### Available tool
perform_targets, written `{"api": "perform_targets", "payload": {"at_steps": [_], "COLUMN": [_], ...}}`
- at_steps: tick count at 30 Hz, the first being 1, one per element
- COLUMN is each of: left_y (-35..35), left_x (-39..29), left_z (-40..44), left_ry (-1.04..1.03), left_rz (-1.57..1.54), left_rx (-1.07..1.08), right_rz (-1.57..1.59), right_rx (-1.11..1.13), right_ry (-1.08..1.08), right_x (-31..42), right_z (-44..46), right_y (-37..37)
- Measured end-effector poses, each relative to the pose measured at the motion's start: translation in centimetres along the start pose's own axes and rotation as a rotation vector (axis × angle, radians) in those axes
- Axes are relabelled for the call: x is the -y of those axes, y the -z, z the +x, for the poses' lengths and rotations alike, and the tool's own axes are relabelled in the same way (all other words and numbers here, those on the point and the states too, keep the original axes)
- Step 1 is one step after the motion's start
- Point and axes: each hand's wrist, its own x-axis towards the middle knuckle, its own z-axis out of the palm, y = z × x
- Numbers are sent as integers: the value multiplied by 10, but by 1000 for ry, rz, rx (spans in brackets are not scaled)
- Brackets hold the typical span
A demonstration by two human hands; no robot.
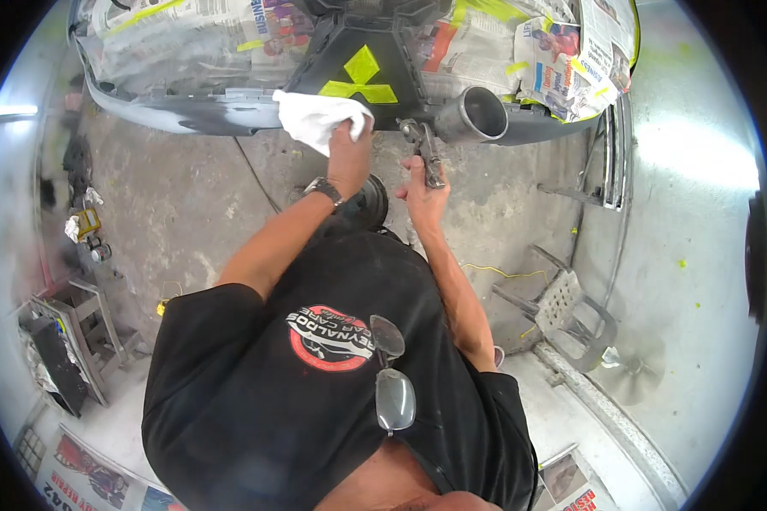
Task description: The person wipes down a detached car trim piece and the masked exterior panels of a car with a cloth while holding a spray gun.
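My left hand, with a watch on its wrist, is closed on a white cloth. The cloth hangs over the lower edge of a dark bumper; whether it presses on it I cannot tell. In my right hand is a metal spray gun, its round cup tilted with the open mouth showing. The cup overlaps the bumper's edge in view. Yellow-green tape covers the three-diamond emblem between my hands, and taped newspaper masks areas on both sides.
A plastic chair and a fan stand at the right. A metal frame leans by the right wall. At the left are a grey stand and small cans. A yellow cord lies on the concrete floor.
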Motion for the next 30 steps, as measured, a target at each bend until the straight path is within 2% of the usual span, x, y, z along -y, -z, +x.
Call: {"api": "perform_targets", "payload": {"at_steps": [3, 4, 7, 10, 13, 17, 18, 19, 21, 24, 25, 27, 29, 30], "left_y": [-16, -23, -38, -48, -43, -22, -27, -9, 30, 10, -20, -44, -48, -58], "left_x": [-22, -26, -52, -63, -52, -56, -57, -63, -78, -75, -64, -47, -43, -31], "left_z": [10, 18, 24, 39, 56, 64, 69, 80, 105, 103, 89, 64, 64, 52], "left_ry": [-37, 7, -234, -308, -481, -413, -341, -306, -239, -246, -296, -481, -279, -290], "left_rz": [-22, -83, -84, -21, 50, 431, 447, 445, 555, 574, 372, 254, 48, -4], "left_rx": [51, 210, -16, 240, 123, -11, -102, -75, -150, -7, -5, 113, 419, 466], "right_rz": [-8, -6, -65, -186, -129, -153, -163, -173, -171, -147, -145, -123, -82, -68], "right_rx": [-15, -25, -47, -44, -62, -51, -45, -40, -44, -59, -56, -66, -96, -93], "right_ry": [39, 32, -19, -85, -57, -49, -65, -83, -79, -43, -49, -52, -53, -80], "right_x": [-8, -9, -11, -17, -13, -11, -12, -13, -14, -12, -11, -12, -17, -18], "right_z": [-1, -2, -8, -12, -14, -12, -12, -12, -12, -13, -13, -13, -15, -19], "right_y": [15, 20, 42, 64, 73, 81, 82, 84, 85, 83, 84, 86, 86, 87]}}
